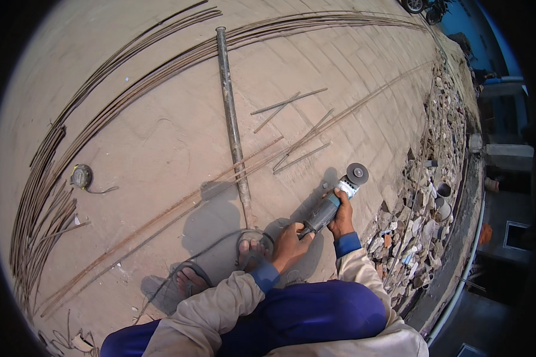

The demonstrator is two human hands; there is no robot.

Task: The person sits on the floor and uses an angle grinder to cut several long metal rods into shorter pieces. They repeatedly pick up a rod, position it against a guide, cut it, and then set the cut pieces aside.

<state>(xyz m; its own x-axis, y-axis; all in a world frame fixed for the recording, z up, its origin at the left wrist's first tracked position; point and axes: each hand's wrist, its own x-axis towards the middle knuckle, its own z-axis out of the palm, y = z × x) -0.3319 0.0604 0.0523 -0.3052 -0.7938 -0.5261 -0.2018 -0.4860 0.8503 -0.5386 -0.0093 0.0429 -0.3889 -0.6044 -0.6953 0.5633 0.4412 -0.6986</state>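
An angle grinder point(323, 212) with a teal and dark body is held in both my hands, above the ground at the right of my feet. My right hand point(342, 217) wraps round its front part near the disc point(357, 174). At the rear end, my left hand point(291, 247) closes its fingers on the body by the cord. The dark cord point(211, 241) trails left past my sandalled feet. Left of the grinder, long thin steel rods point(192, 199) lie across a metal pipe point(228, 101).
Bundles of long rods point(155, 72) curve along the far and left side. A tape measure point(81, 176) lies at the left. Short cut rods point(289, 102) rest beyond the pipe. Rubble point(420, 238) lines the right edge beside a pale pipe point(471, 262). Motorcycle wheels point(414, 5) show far right.
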